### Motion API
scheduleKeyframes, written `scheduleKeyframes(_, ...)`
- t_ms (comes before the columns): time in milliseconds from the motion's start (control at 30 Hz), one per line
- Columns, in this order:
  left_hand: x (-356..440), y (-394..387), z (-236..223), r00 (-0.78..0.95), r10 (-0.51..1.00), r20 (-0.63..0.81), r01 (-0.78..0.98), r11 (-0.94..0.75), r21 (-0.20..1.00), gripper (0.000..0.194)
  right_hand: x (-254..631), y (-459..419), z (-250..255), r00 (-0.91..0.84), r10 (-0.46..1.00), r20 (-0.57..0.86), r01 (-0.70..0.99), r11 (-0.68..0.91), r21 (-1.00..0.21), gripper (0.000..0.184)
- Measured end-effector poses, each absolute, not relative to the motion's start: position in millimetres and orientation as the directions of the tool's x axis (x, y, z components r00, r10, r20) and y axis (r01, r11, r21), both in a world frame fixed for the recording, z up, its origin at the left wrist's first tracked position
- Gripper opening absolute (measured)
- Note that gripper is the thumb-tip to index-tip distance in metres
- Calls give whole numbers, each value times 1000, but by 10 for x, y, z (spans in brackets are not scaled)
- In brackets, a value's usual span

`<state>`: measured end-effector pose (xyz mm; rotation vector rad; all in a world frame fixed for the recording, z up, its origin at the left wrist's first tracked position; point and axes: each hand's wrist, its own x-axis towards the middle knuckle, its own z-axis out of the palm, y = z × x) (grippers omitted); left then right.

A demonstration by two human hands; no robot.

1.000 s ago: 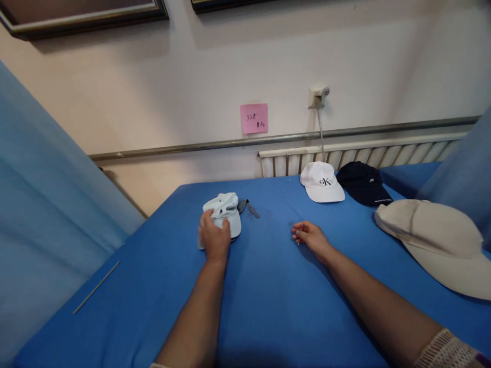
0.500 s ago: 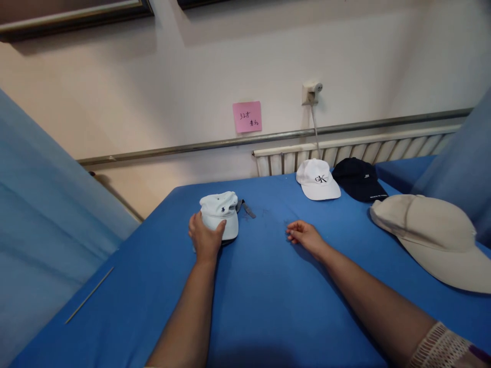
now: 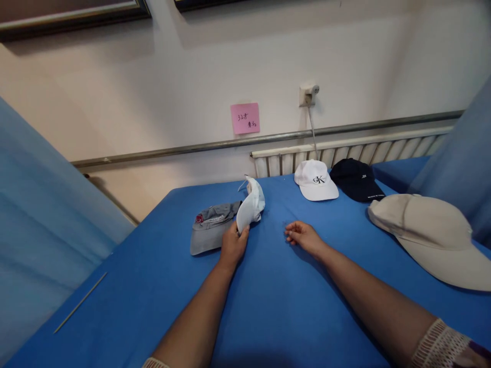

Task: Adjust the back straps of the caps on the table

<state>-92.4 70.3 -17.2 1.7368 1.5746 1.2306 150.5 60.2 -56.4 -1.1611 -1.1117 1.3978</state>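
My left hand [image 3: 233, 244] grips the brim of a small white cap [image 3: 251, 207] and holds it tilted up on edge above the blue cloth-covered table [image 3: 276, 296]. Just left of it a grey cap [image 3: 210, 230] with a red mark lies flat on the cloth. My right hand [image 3: 303, 236] rests on the cloth to the right, fingers loosely curled, holding nothing.
At the far right edge sit a white cap with a black logo [image 3: 315, 180], a dark navy cap [image 3: 356, 179] and a large beige brimmed hat [image 3: 433, 236]. A radiator [image 3: 345, 153], a pink note [image 3: 245, 118] and a wall socket are behind. Blue drapes flank both sides.
My left hand has lifted the white cap off the grey cap beneath it and swung it to the right, tilting it up. My right hand has stayed put.
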Motion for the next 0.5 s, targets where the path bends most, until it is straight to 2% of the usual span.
scheduleKeyframes(67,-965,729,-195,8,971,240,587,-199,785,29,1506,617,-572,-77,992,-103,-117,-111,-987,15)
scheduleKeyframes(167,-1006,762,-217,73,963,259,595,-251,764,23,1485,632,-594,-71,993,-96,-125,-104,-987,15)
scheduleKeyframes(300,-994,775,-221,40,963,265,567,-240,788,17,1448,681,-658,47,997,-56,-111,-51,-993,14)
scheduleKeyframes(400,-966,743,-162,-92,958,271,439,-205,875,24,1503,766,-716,187,982,-13,-87,4,-996,19)
scheduleKeyframes(500,-954,680,-29,-227,938,262,193,-221,956,41,1653,866,-740,300,953,38,-57,58,-997,26)
